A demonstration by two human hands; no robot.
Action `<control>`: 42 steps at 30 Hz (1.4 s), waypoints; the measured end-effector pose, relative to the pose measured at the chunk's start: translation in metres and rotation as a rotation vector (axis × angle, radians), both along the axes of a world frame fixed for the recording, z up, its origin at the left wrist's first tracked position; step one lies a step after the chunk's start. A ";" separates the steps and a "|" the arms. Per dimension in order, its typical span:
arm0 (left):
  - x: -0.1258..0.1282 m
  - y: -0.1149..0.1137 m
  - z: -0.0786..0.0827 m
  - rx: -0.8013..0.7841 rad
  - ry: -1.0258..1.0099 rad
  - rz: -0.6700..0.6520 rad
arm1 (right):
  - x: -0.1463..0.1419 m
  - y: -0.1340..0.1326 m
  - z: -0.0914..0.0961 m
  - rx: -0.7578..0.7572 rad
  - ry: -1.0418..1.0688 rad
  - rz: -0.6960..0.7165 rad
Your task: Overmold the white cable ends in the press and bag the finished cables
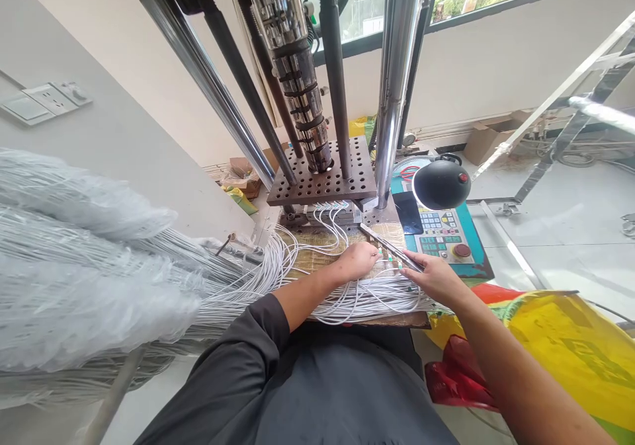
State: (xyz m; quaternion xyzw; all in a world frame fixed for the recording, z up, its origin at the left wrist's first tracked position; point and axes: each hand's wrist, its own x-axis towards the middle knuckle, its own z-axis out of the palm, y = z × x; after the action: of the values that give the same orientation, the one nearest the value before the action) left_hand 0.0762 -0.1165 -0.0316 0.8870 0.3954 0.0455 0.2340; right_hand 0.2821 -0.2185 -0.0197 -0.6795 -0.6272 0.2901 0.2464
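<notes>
My right hand (432, 277) grips the near end of a narrow metal bar (387, 242), which slants away over the wooden work surface. Along the bar's near side sit several small white-and-green cable ends (389, 258). My left hand (358, 262) is closed beside them, its fingertips pinched at a white cable; the exact grip is partly hidden. Many white cables (367, 301) lie in a bundle below both hands. Farther back, several cables run into a metal mould block (330, 215) under the press's perforated plate (322, 184).
Steel columns (394, 68) frame the press. A black lamp (441, 184) hangs over a control panel (441, 230) with a red button at right. Plastic-wrapped cable bundles (89, 260) fill the left. A yellow bag (565, 339) sits by my right forearm.
</notes>
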 end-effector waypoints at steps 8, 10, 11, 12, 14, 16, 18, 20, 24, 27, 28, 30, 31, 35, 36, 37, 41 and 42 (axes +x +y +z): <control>0.007 0.003 0.006 -0.096 0.016 0.103 | -0.001 0.000 -0.001 -0.007 -0.014 0.021; 0.006 0.006 0.007 -0.124 -0.044 0.117 | 0.000 0.000 -0.001 -0.003 -0.011 0.023; 0.004 0.007 0.008 -0.153 -0.091 0.123 | 0.000 0.000 -0.002 -0.005 -0.007 0.025; 0.001 0.008 0.009 -0.193 -0.142 0.128 | 0.001 0.000 -0.002 -0.009 -0.001 0.027; -0.006 0.008 0.011 -0.288 -0.242 0.144 | 0.002 -0.001 -0.002 -0.015 0.010 0.029; -0.014 0.007 0.013 -0.351 -0.309 0.171 | 0.003 -0.001 -0.002 -0.011 0.018 0.024; -0.022 0.004 0.013 -0.372 -0.352 0.184 | 0.003 0.000 -0.002 -0.006 0.018 0.016; -0.029 0.002 0.012 -0.396 -0.393 0.170 | 0.003 0.000 -0.003 -0.010 0.017 0.014; -0.032 0.003 0.008 -0.400 -0.397 0.194 | 0.003 0.001 -0.003 -0.019 0.028 0.020; -0.024 0.005 0.005 -0.340 -0.330 0.217 | 0.001 0.002 -0.003 -0.020 0.033 0.017; -0.021 0.005 0.004 -0.311 -0.314 0.215 | 0.001 0.002 -0.002 -0.022 0.030 0.015; -0.015 0.006 0.002 -0.245 -0.299 0.211 | -0.001 0.001 0.000 -0.028 0.017 0.009; -0.013 0.005 0.001 -0.217 -0.300 0.220 | -0.002 0.001 0.000 -0.032 0.008 0.006; -0.014 0.007 0.001 -0.147 -0.320 0.282 | -0.003 -0.001 0.003 -0.040 -0.002 -0.002; -0.016 0.009 0.002 -0.120 -0.315 0.263 | -0.003 -0.001 0.003 -0.041 0.001 0.001; -0.018 0.010 0.002 -0.084 -0.301 0.227 | -0.003 -0.001 0.003 -0.043 0.003 0.003; -0.022 0.017 0.000 0.079 -0.192 0.081 | -0.003 -0.001 0.004 -0.045 -0.006 -0.002; -0.022 0.017 -0.002 0.102 -0.171 0.059 | -0.003 -0.001 0.004 -0.040 -0.007 -0.004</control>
State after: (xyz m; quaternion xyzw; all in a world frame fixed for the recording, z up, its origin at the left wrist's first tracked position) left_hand 0.0542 -0.0990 -0.0334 0.8788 0.3968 0.1480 0.2199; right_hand 0.2789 -0.2192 -0.0161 -0.6868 -0.6207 0.2997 0.2309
